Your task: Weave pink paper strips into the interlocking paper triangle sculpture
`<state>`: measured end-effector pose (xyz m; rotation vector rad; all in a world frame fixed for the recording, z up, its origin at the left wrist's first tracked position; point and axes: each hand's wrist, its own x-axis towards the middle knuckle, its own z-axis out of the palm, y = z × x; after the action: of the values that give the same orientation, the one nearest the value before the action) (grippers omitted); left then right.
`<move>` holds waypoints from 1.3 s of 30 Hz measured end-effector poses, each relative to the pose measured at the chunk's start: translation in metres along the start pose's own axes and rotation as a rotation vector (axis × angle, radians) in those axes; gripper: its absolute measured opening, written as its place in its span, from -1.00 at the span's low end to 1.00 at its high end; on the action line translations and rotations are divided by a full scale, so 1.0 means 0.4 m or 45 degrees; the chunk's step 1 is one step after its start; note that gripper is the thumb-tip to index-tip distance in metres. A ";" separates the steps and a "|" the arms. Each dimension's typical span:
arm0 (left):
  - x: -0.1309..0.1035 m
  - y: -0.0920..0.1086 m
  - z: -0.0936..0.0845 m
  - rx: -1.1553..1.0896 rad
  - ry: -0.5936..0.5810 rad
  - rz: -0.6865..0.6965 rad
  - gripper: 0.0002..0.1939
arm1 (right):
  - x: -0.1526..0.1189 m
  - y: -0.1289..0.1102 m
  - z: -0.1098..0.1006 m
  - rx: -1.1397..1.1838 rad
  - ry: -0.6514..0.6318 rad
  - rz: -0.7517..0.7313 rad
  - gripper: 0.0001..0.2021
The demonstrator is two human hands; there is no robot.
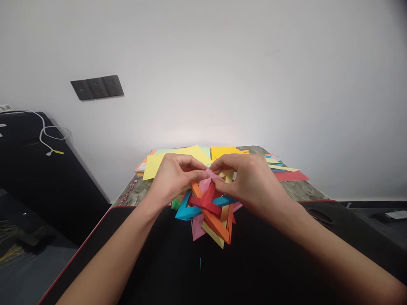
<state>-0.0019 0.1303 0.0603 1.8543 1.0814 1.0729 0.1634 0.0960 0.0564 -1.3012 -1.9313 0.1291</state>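
Note:
A many-coloured folded-paper star model, made of interlocking red, blue, orange, pink, cream and green strips, is between my hands over the black mat. My left hand pinches a pink point at its top from the left, thumb and fingertips closed on it. From the right, my right hand pinches the same pink piece, its fingertips close to those of the left. Lower points of the model stick out downward and to the sides. Part of its far side is hidden behind my fingers.
Yellow paper sheets and an orange-yellow sheet lie behind on the wooden tabletop. Paper strips rest on a red sheet at right. The black mat has red edging. A small blue scrap lies in front.

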 end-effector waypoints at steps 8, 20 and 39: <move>-0.001 -0.001 0.004 0.058 0.045 0.027 -0.90 | 0.001 0.004 0.005 0.011 0.032 0.001 -0.84; -0.004 0.005 0.004 0.017 0.065 -0.039 -0.89 | 0.000 0.012 0.012 0.025 0.061 -0.083 -0.85; -0.005 0.012 0.001 0.018 0.034 -0.022 -0.88 | 0.009 0.027 0.000 0.484 -0.094 0.074 -0.86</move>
<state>-0.0007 0.1268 0.0636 1.8437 1.1210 1.0857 0.1710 0.1041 0.0533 -1.1078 -1.8186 0.5521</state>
